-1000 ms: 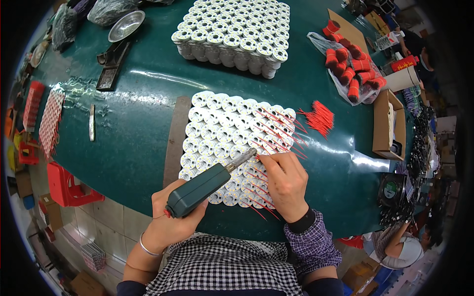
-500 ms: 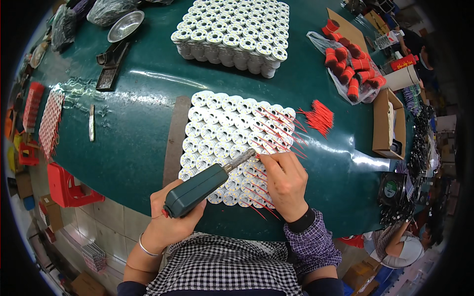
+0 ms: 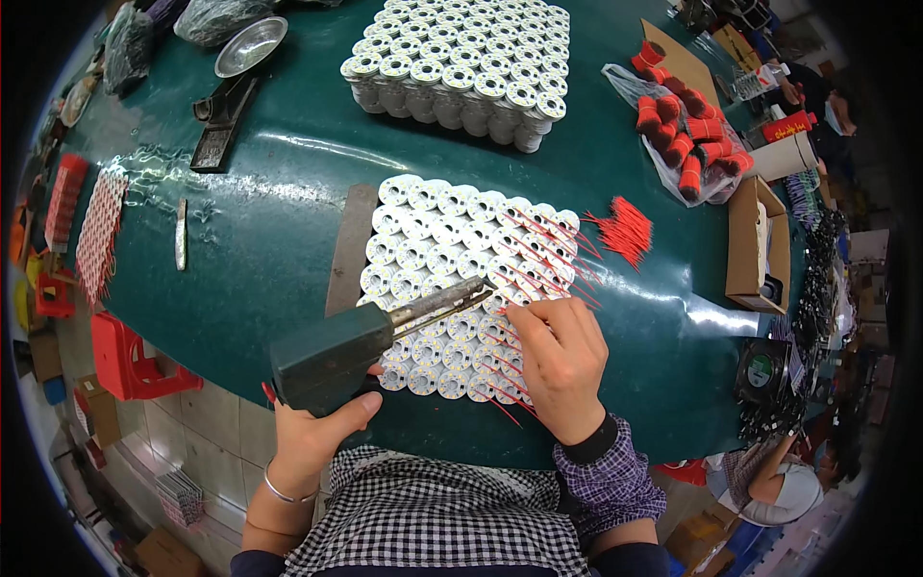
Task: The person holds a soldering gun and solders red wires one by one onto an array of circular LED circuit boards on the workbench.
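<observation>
My left hand (image 3: 315, 435) is wrapped around a dark green soldering gun (image 3: 332, 354). Its metal barrel points up and right, with the tip over the middle of a block of round white LED boards (image 3: 415, 255). Just right of that tip, my right hand (image 3: 562, 370) pinches a thin red wire (image 3: 502, 310), mostly hidden by the fingers. More red wires (image 3: 543, 252) stick out from boards along the block's right side. Whether the tip touches a board I cannot tell.
A taller stack of LED boards (image 3: 457, 77) stands behind. To the right lie loose red wires (image 3: 625, 234), bundled red wires (image 3: 707, 130) on a plastic bag, and a cardboard box (image 3: 755, 245). Far left are a metal bowl (image 3: 252, 48) and a red stool (image 3: 135, 361).
The soldering gun's body has swung left and tilted, and its tip has shifted slightly left and up. My left hand has shifted with it. My right hand has barely moved.
</observation>
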Demonstrator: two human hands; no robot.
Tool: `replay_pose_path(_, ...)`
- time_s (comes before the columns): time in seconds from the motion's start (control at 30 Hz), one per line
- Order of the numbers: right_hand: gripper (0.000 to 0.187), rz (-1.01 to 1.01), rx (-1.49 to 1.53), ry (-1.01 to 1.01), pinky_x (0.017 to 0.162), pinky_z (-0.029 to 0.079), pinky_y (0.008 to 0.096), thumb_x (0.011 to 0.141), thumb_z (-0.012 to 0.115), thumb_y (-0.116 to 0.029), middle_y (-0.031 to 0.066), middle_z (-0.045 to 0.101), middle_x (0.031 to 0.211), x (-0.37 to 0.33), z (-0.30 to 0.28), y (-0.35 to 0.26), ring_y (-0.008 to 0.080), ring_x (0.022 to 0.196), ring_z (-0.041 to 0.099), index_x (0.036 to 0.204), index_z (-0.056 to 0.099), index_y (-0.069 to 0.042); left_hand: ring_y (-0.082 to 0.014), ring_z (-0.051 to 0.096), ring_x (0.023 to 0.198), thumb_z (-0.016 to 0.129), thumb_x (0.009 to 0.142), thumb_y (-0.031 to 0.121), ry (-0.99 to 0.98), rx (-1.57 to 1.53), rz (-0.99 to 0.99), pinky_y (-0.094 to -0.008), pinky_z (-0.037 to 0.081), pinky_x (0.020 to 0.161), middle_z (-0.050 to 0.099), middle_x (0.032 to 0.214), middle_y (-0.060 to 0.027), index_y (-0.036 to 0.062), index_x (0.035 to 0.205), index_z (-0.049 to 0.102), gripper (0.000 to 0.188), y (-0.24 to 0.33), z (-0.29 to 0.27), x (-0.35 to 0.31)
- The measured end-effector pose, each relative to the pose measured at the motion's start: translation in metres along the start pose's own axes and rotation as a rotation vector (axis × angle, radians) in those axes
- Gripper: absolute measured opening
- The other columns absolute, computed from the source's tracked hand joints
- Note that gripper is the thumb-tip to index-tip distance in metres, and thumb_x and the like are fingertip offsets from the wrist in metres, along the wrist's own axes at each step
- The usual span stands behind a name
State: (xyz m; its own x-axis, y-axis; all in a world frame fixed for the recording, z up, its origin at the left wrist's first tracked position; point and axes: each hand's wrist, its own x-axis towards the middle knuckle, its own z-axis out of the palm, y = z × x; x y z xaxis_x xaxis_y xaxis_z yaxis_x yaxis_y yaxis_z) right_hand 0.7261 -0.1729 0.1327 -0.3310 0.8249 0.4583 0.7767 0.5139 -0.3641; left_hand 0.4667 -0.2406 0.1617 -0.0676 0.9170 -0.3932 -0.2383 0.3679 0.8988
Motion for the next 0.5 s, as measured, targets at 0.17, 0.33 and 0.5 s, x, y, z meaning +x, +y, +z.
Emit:
replay_pose_path(0.17, 0.023, 0.017, 0.059, -0.017, 0.066, 0.048, 0.0348, 0.074, 0.069, 0.002, 0.0057, 0.063, 0.087, -0.004, 0.009, 0.002, 0.0217, 0.076, 0.06, 0.097, 0.071, -0.002, -0.0118, 0.068, 0.08, 0.082, 0.078, 0.002, 0.066, 0.243, 0.188, -0.0259, 0.053, 0.073, 0.075, 0.093, -0.0063, -0.0021, 0.102, 0.073, 0.025, -0.011, 0.006, -0.002)
replay_pose_path(0.33, 0.024, 0.022, 0.054, -0.031, 0.065, 0.047, 0.0347, 0.074, 0.068, 0.002, 0.0053, 0.062, 0.085, -0.006, 0.012, 0.004, 0.0215, 0.075, 0.06, 0.097, 0.071, -0.003, -0.0098, 0.065, 0.075, 0.079, 0.079, 0.002, 0.0, 0.375, 0.224, -0.0249, 0.051, 0.066, 0.073, 0.088, -0.0065, -0.0017, 0.101, 0.073, 0.022, -0.013, 0.004, -0.002)
replay_pose_path(0.5, 0.024, 0.024, 0.055, -0.038, 0.065, 0.047, 0.0347, 0.074, 0.068, 0.002, 0.0049, 0.062, 0.085, -0.006, 0.012, 0.003, 0.0213, 0.076, 0.06, 0.097, 0.071, -0.003, -0.0088, 0.062, 0.069, 0.077, 0.081, 0.002, -0.044, 0.407, 0.28, -0.0238, 0.048, 0.061, 0.07, 0.083, -0.005, -0.0022, 0.097, 0.073, 0.018, -0.009, 0.008, 0.003)
